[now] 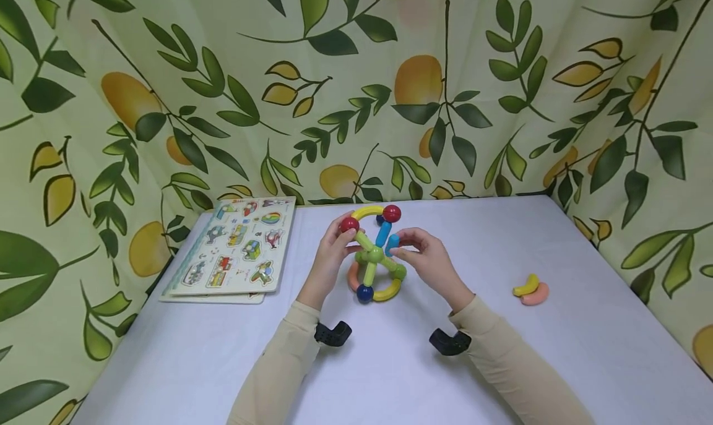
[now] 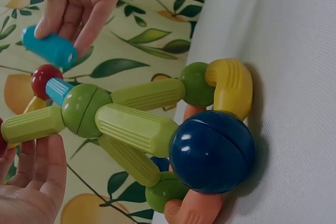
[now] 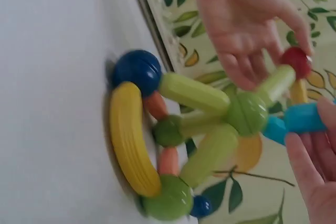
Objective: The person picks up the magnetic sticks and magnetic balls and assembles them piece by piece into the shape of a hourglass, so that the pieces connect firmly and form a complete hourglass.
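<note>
A ball-and-rod building toy (image 1: 375,254) stands on the table, with light green rods around a green centre ball (image 2: 87,110) and a ring of yellow and orange curved rods below. My left hand (image 1: 328,255) holds its upper left side by a red ball (image 1: 349,224). Between thumb and fingers, my right hand (image 1: 431,258) pinches a loose short blue rod (image 2: 50,47). That rod is close to another blue rod (image 1: 383,234), which runs from the centre ball to a second red ball (image 1: 392,213). A yellow curved rod (image 1: 367,211) bridges the red balls.
Picture puzzle boards (image 1: 236,245) lie stacked at the back left. To the right, a yellow curved piece (image 1: 526,285) and a pink curved piece (image 1: 536,295) lie together on the white tablecloth (image 1: 390,369). A leaf-patterned curtain (image 1: 356,103) hangs behind the table.
</note>
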`<state>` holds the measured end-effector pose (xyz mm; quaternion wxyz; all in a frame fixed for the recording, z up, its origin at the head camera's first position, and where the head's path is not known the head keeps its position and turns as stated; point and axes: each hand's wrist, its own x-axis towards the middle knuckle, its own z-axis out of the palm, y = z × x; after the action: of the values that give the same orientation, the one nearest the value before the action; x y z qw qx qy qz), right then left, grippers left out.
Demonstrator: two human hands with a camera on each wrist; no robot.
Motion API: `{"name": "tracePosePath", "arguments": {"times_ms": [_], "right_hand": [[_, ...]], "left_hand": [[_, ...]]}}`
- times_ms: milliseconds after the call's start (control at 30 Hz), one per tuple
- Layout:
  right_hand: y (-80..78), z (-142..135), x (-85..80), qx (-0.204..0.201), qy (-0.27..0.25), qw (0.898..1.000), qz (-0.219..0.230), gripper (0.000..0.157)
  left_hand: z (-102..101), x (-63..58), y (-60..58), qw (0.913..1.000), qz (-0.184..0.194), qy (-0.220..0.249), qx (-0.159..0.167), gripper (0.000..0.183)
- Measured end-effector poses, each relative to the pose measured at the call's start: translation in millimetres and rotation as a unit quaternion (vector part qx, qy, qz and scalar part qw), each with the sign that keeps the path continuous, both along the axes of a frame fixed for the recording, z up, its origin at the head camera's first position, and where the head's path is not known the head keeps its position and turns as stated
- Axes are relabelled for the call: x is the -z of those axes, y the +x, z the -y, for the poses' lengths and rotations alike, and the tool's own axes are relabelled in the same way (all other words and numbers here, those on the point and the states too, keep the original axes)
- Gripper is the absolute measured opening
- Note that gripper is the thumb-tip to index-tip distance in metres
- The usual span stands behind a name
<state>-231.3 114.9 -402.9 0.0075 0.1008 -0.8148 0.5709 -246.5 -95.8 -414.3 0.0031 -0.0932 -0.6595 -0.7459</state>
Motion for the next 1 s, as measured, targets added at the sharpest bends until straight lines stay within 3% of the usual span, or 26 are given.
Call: {"name": "tracePosePath", "arguments": {"times_ms": [233, 567, 767, 867, 1000], "right_hand": [[3.8, 23, 3.5, 0.055, -0.068, 0.996, -0.019, 0.031], [3.6, 30, 7.8, 0.053, -0.072, 0.996, -0.01, 0.028], [2.1, 20, 7.9, 0.047, -0.046, 0.998, -0.009, 0.031], [-6.2, 8, 7.4, 0.075, -0.082, 0.994, 0.02, 0.031], [-31.9, -3, 7.4, 0.113, -0.139, 0.98, 0.088, 0.038]], "left_hand": [[0, -0.9, -0.2, 0.9999, 0.006, -0.008, 0.003, 0.048], [1, -1.0, -0.2, 1.0, -0.002, -0.006, 0.003, 0.047], [1, -0.3, -1.0, 1.0, -0.001, -0.002, 0.005, 0.048], [1, 0.6, -1.0, 1.0, 0.005, -0.002, 0.005, 0.048], [2, 1.7, -1.3, 1.0, 0.006, -0.003, -0.001, 0.048]]}}
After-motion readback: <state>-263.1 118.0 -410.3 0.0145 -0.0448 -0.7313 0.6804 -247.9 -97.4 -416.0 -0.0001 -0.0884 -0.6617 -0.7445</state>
